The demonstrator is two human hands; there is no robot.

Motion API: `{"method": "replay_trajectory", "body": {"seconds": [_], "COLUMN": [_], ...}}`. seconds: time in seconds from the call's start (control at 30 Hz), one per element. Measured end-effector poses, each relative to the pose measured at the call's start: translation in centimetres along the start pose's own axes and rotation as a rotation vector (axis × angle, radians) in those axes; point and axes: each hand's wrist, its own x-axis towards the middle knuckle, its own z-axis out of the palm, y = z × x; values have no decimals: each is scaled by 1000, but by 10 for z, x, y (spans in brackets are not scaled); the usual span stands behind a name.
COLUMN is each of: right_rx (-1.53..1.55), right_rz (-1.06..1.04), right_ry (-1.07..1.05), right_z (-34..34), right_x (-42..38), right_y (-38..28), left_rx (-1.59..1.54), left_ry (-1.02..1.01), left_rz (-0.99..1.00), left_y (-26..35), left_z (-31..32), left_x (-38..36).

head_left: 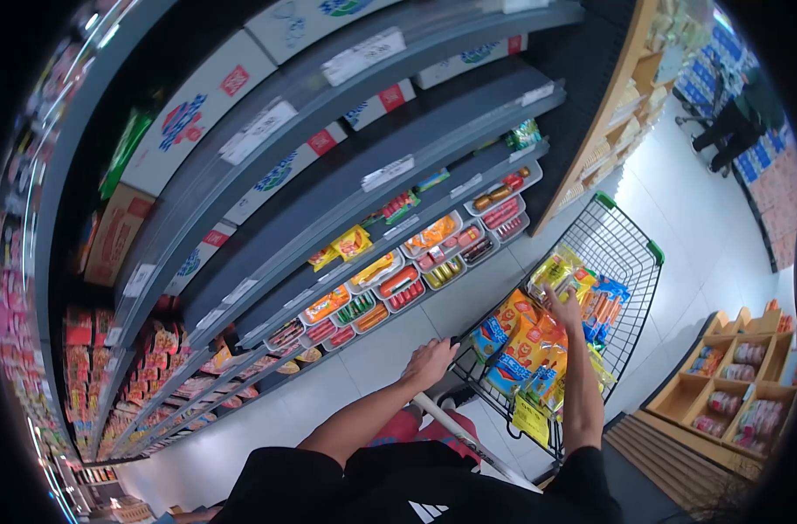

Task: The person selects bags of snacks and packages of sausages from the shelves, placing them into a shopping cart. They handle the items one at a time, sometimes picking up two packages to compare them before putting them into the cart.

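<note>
A shopping cart [647, 297] of black wire with green corners stands in front of me. My left hand [431, 362] is closed at the left end of its handle [451, 424]. My right hand [562, 306] reaches into the basket, fingers curled on a yellow packet [555, 269] with a clear front; the fingertips are partly hidden. Under and beside my right forearm lie several orange-and-blue snack bags [527, 349]. A blue packet of sausage-like sticks [605, 306] lies right of that hand. A yellow tag [531, 421] hangs at the cart's near side.
Tall grey shelves [398, 166] on the left carry cartons [184, 113] and snack packs. Along the bottom shelf sit trays of sausages [403, 288]. A wooden display rack [721, 375] with packs stands right. Another person [734, 122] is farther up the tiled aisle [678, 218].
</note>
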Motion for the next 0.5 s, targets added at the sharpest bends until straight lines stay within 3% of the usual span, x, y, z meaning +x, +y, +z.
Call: {"method": "replay_trajectory", "body": {"seconds": [0.07,0.2,0.27,0.33,0.47,0.5], "right_rx": [-141,18,21,33,101,-36], "right_rz": [-364,-510,-487,-506,-186,-250], "right_ry": [281,460,483,354,6,-42], "right_z": [-9,-26,-8,15,65,63], "right_x": [-53,-217,-289,-356,-449,-446], "right_y": [-1,-60,-56,-48,-72,-75], "left_rx": [6,-43,-57,-77,-90,-128], "left_ry": [25,17,56,79,-49,-40], "left_rz": [20,59,72,107,87,71], "left_y": [-5,-5,-14,-21,-15,-14], "left_z": [6,0,13,23,8,5], "left_x": [4,0,8,11,7,4]}}
